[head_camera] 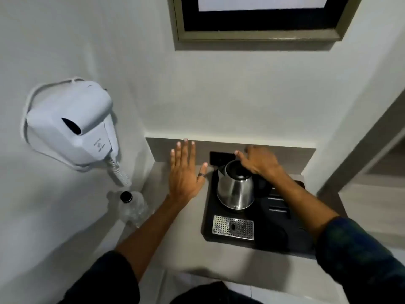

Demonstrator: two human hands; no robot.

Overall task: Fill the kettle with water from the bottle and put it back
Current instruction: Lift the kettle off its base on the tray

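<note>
A steel kettle (235,190) with a black lid stands on a black tray (266,234) on the grey counter. My right hand (258,160) hovers over the kettle's lid and handle, fingers spread, holding nothing. My left hand (186,170) is flat and open above the counter, just left of the kettle, with a ring on the thumb. A clear plastic water bottle (132,206) with a black cap stands at the counter's left end, near the wall and apart from both hands.
A white wall-mounted hair dryer (70,126) with a coiled cord hangs left of the counter. A perforated metal drip plate (233,227) sits in the tray's front. A black wall socket (219,157) is behind the kettle. A framed mirror (258,18) hangs above.
</note>
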